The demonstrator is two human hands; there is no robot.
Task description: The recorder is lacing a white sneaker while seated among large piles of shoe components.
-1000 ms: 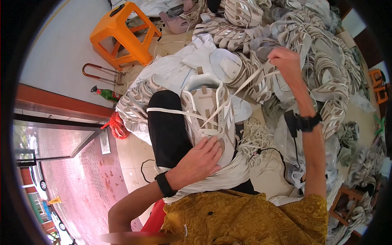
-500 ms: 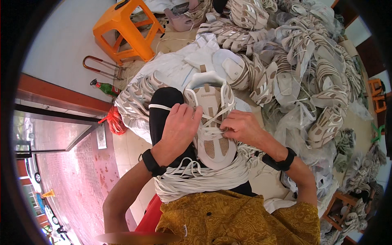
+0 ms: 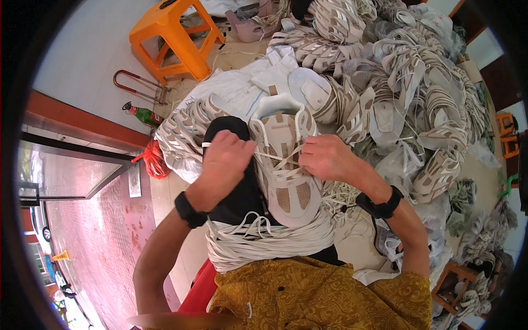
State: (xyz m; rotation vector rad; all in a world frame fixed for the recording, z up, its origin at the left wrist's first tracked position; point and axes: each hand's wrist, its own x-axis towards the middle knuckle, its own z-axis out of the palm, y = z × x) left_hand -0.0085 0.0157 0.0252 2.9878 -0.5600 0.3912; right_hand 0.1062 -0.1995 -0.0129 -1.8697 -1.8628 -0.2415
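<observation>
A beige and white sneaker upper (image 3: 297, 203), partly laced, lies upright in front of me against my black-covered leg, its toe toward me. My left hand (image 3: 228, 162) is closed in a pinch on a flat off-white shoelace (image 3: 265, 158), just left of the eyelets; a bit of lace shows past the hand over the black cloth. At the right eyelet edge my right hand (image 3: 327, 158) has its fingers closed where a lace strand runs under them; its fingertips are partly hidden. Over my lap lies a thick bundle of off-white laces (image 3: 269, 242).
Stacked shoe uppers (image 3: 407, 71) and clear plastic bags (image 3: 396, 165) crowd the right side. More uppers (image 3: 190, 129) lie left of my leg on a white sack (image 3: 242, 82). An orange stool (image 3: 192, 60), green bottle (image 3: 146, 116) and red bag (image 3: 154, 160) stand near the wall.
My left hand has moved left and slightly up, away from the eyelets, with the lace. My right hand has shifted up from the lower laces to the right eyelet edge.
</observation>
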